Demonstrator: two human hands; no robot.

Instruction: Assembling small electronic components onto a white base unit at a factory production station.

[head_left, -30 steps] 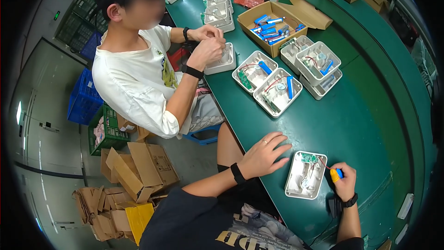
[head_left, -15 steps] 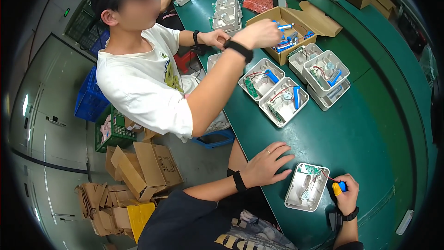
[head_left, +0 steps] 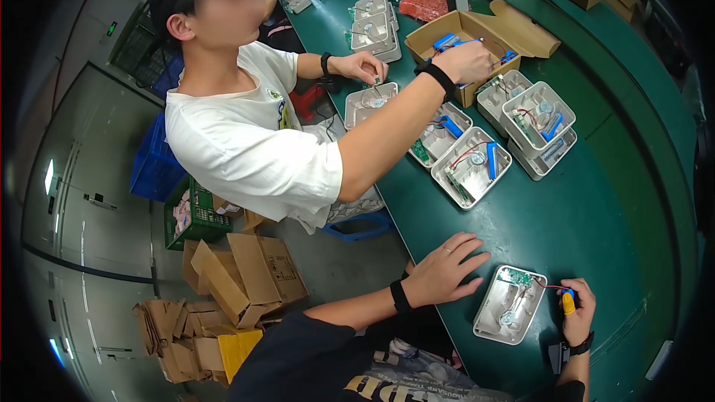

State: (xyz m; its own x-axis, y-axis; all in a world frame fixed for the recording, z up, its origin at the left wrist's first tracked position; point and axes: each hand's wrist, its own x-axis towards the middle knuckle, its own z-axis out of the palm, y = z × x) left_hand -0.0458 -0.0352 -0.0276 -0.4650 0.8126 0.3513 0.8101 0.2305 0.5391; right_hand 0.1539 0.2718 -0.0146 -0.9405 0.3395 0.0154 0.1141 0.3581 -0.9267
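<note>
A white open plastic housing point(head_left: 488, 321) lies on the green table in front of me. It holds a green circuit board point(head_left: 515, 277) at its far end and a round silvery part point(head_left: 508, 318). My left hand point(head_left: 445, 274), fingers spread and nothing in them, hovers or rests just left of the housing; contact with the table is unclear. To the right, my right hand point(head_left: 581, 316) is closed around a blue cylindrical battery point(head_left: 573, 293), mostly hidden by the fingers. Its thumb wears a yellow finger cot point(head_left: 569, 304). Red and dark wires point(head_left: 550, 286) run from the battery to the board.
Across the table, a co-worker's right hand point(head_left: 468, 64) is at a cardboard box point(head_left: 477, 97) of blue batteries; their left hand point(head_left: 361, 67) is above another housing point(head_left: 359, 108). More housings with batteries point(head_left: 460, 197) stand nearby, some stacked point(head_left: 544, 115). Cardboard cartons point(head_left: 257, 275) lie on the floor.
The whole view has shifted slightly. The co-worker's right hand has moved rightward over the battery box. My right hand has turned a little, with the battery slightly farther from the housing.
</note>
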